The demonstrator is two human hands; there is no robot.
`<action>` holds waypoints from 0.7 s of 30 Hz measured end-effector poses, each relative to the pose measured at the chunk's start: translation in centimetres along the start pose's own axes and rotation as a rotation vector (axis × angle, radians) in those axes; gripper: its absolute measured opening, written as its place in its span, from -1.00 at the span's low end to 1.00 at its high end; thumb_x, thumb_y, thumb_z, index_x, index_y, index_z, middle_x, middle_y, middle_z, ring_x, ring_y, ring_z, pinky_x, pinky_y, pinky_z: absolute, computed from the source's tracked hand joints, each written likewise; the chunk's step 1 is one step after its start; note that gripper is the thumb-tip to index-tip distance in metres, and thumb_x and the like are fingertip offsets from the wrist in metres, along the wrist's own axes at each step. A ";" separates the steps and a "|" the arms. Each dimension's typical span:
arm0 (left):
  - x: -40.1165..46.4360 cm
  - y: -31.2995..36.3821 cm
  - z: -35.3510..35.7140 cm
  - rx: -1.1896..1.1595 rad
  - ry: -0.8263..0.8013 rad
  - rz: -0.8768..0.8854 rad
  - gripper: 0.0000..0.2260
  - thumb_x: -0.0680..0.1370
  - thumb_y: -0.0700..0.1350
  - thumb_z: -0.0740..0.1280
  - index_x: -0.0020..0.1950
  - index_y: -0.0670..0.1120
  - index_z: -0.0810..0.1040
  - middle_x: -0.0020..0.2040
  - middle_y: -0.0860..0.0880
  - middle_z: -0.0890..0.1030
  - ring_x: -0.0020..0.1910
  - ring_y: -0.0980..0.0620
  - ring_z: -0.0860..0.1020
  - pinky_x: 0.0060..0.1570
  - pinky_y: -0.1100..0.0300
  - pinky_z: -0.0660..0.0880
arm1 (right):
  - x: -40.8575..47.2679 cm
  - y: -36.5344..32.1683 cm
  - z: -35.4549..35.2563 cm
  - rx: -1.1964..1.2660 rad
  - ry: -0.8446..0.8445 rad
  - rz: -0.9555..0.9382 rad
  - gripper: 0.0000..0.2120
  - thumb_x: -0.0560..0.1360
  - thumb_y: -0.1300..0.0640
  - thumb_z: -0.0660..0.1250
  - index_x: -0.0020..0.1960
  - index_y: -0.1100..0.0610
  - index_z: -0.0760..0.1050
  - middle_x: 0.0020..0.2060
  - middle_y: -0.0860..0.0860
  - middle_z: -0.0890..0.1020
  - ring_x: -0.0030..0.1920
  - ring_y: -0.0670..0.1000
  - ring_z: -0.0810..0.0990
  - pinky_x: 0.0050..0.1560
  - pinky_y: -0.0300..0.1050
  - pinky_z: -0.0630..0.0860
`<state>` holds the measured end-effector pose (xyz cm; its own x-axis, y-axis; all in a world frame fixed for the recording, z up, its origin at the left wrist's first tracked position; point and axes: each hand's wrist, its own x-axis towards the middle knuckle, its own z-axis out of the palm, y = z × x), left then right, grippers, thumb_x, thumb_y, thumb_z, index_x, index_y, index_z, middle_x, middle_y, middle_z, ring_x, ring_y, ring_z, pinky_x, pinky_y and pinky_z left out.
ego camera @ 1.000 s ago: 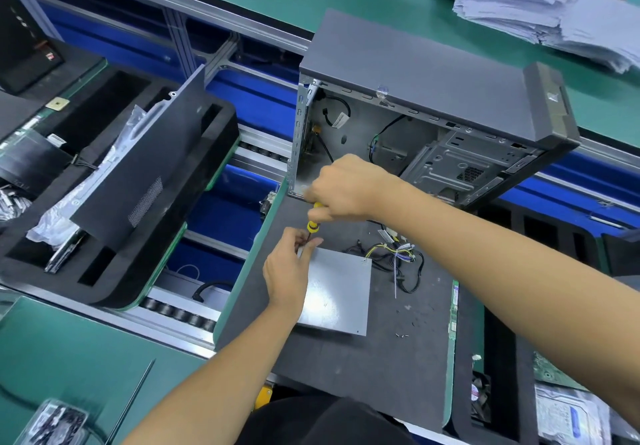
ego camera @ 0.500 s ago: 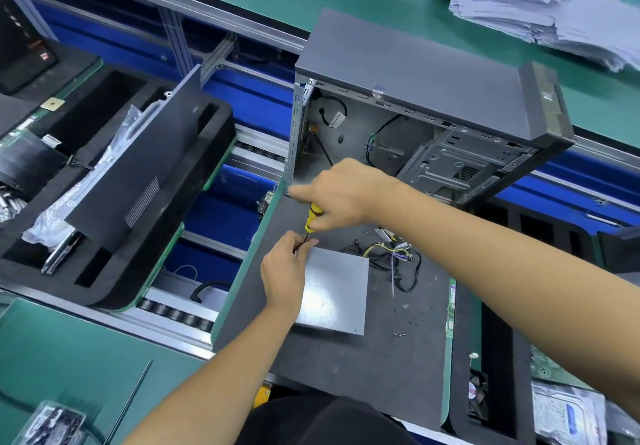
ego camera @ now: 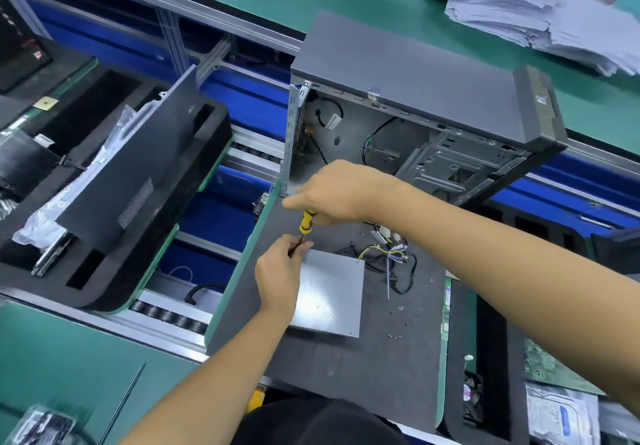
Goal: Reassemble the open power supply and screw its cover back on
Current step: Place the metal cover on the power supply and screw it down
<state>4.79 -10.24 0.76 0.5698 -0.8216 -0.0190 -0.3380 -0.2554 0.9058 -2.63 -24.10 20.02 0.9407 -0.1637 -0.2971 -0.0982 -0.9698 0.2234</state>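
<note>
Head view, right hand point(ego camera: 341, 192) fingers gripping yellow screwdriver point(ego camera: 305, 221), left hand point(ego camera: 280, 273) fingers pinching its shaft over power supply point(ego camera: 329, 297)

Screwdriver tip point(ego camera: 297, 246) — hidden by fingers point(ego camera: 302, 247)

Bright, even overhead light; soft glare on the power supply cover point(ego camera: 329, 292); edges bend and blur around it.

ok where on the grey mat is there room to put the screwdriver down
Bare mat lies below the power supply, toward the person. Right of it, only loose screws. Crowded above: cable bundle, both hands, open case.
</note>
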 end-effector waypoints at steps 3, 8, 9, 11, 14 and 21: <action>-0.2 0.2 -0.1 -0.016 -0.009 -0.016 -0.87 0.54 -0.02 0.52 -0.09 0.09 0.58 -0.18 0.22 0.65 -0.13 0.17 0.62 -0.16 0.26 0.53 | 0.4 -0.2 0.2 -0.043 -0.010 0.153 -0.74 0.57 -0.09 0.18 -0.12 0.09 0.31 -0.45 -0.01 0.23 -0.49 0.05 0.21 -0.45 -0.10 0.03; -0.1 -0.1 0.0 0.027 0.008 0.006 -0.73 0.54 -0.06 0.52 -0.23 -0.01 0.46 -0.23 0.15 0.64 -0.25 0.12 0.59 -0.25 0.04 0.57 | 0.1 -0.1 0.9 0.056 0.018 0.044 -0.59 0.46 -0.15 0.35 0.10 -0.01 0.21 -0.28 -0.06 0.36 -0.48 -0.04 0.22 -0.46 -0.13 0.04; 0.0 0.0 0.0 0.039 0.015 0.009 -0.72 0.55 -0.05 0.51 -0.23 -0.01 0.45 -0.22 0.15 0.64 -0.24 0.13 0.59 -0.25 0.04 0.57 | 0.0 0.1 0.7 0.040 0.021 -0.019 -0.56 0.43 -0.12 0.40 0.10 -0.03 0.20 -0.22 -0.08 0.33 -0.48 -0.06 0.19 -0.46 -0.14 0.02; 0.0 0.1 0.0 0.050 0.022 0.009 -0.71 0.55 -0.03 0.51 -0.23 0.00 0.43 -0.21 0.15 0.65 -0.24 0.12 0.59 -0.25 0.03 0.57 | -0.1 0.2 0.2 0.053 -0.016 -0.064 -0.59 0.38 -0.02 0.44 0.06 -0.02 0.25 -0.16 -0.08 0.28 -0.47 -0.08 0.19 -0.45 -0.14 0.00; 0.0 -0.2 0.1 0.045 0.020 -0.003 -0.71 0.55 -0.03 0.50 -0.22 0.00 0.43 -0.22 0.13 0.65 -0.25 0.07 0.59 -0.26 -0.02 0.57 | 0.0 0.5 -0.2 0.057 -0.035 -0.052 -0.69 0.35 0.27 0.33 -0.07 0.01 0.26 -0.15 -0.06 0.30 -0.46 -0.06 0.22 -0.45 -0.13 0.02; -0.1 0.1 0.1 0.025 0.024 0.064 -0.82 0.54 0.08 0.49 -0.09 0.03 0.57 -0.26 0.14 0.55 -0.24 0.16 0.53 -0.27 0.24 0.47 | 0.6 0.3 0.2 0.112 -0.026 -0.033 -0.83 0.55 0.01 0.28 -0.08 0.04 0.31 -0.40 -0.06 0.36 -0.41 0.11 0.36 -0.44 -0.12 0.07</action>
<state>4.65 -10.18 0.79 0.5642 -0.8242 0.0494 -0.3933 -0.2156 0.8938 -2.15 -24.50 19.68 0.9355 -0.1342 -0.3269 -0.1040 -0.9887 0.1081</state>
